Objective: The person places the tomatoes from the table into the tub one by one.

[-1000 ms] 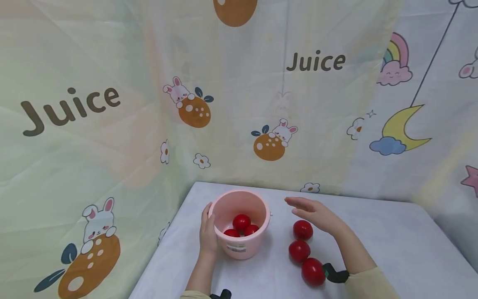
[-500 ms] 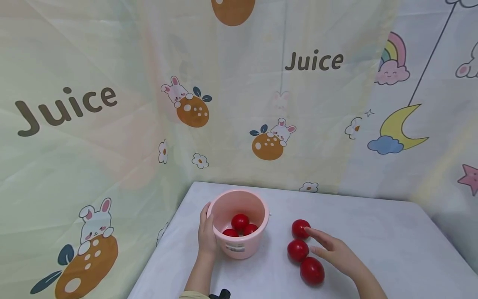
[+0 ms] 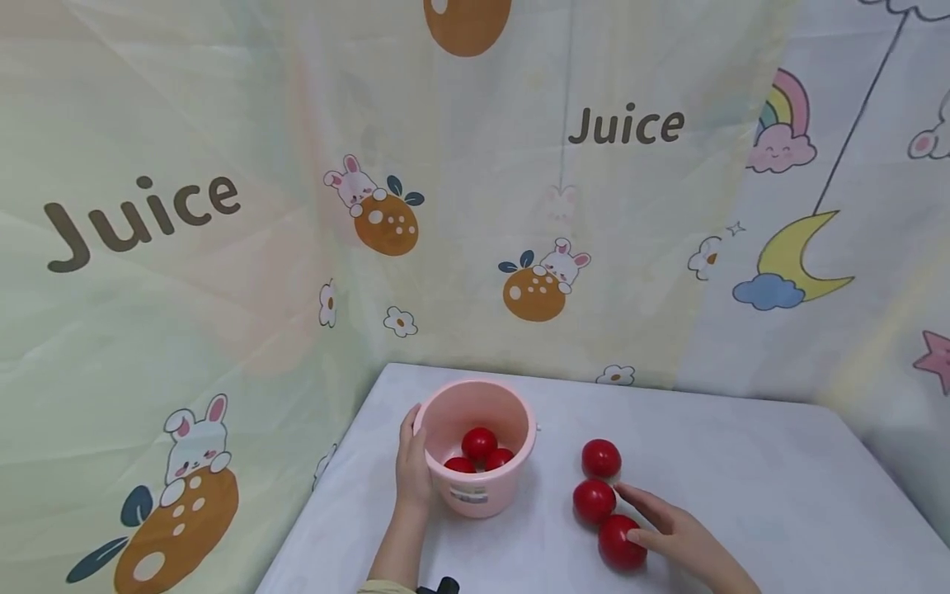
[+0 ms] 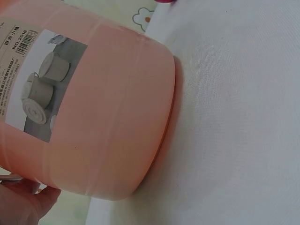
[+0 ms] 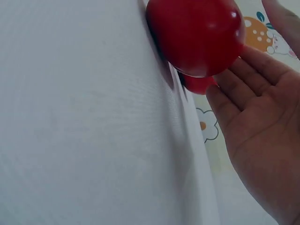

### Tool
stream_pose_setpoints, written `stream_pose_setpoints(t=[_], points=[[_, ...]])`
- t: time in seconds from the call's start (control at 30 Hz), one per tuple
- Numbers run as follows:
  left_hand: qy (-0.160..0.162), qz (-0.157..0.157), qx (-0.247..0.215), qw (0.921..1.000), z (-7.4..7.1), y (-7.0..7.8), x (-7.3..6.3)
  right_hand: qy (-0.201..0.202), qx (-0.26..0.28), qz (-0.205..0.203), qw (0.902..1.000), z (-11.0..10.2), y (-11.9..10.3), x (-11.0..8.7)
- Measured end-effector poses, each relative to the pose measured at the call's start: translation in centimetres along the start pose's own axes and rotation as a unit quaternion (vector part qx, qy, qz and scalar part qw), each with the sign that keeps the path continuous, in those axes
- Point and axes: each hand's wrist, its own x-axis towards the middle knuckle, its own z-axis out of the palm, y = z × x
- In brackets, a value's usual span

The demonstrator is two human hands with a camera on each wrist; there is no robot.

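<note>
On the left of the table stands a pink plastic bucket [image 3: 482, 497], its mouth tipped toward the head camera, with shiny red balls [image 3: 479, 444] inside. My left hand [image 3: 413, 470] grips the bucket's left side near the rim; its fingers also show at the bucket's edge in the left wrist view. To the right, three red balls lie in a row: the far ball [image 3: 601, 459], the middle ball [image 3: 594, 502] and the near ball [image 3: 622, 543]. Around the near ball's right side my right hand [image 3: 679, 536] is spread, fingers mostly straight, palm facing it in the right wrist view.
A white cloth covers the table [image 3: 779, 478]. Printed fabric walls [image 3: 460, 330] enclose it at the back and sides. The bucket bears a paper label [image 4: 42, 84] and a small handle knob [image 3: 538, 426] on its right.
My right hand has come down from beyond the far ball, past the middle one, to the near ball. The left hand and the bucket have stayed in place.
</note>
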Motion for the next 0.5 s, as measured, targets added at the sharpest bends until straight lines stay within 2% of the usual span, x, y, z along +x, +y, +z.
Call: stream_pose_setpoints(t=[0.1, 0.33, 0.5], points=[[0.003, 0.001, 0.0, 1.0, 0.0, 0.0, 0.1, 0.0, 0.003, 0.002, 1.0, -0.1, 0.5, 0.1], [0.0, 0.007, -0.001, 1.0, 0.0, -0.4, 0.1, -0.027, 0.045, 0.044, 0.9977, 0.4, 1.9, -0.5], [0.001, 0.013, -0.007, 0.9999, 0.0, -0.4, 0.1, -0.035, 0.038, 0.036, 0.998, 0.4, 2.3, -0.6]])
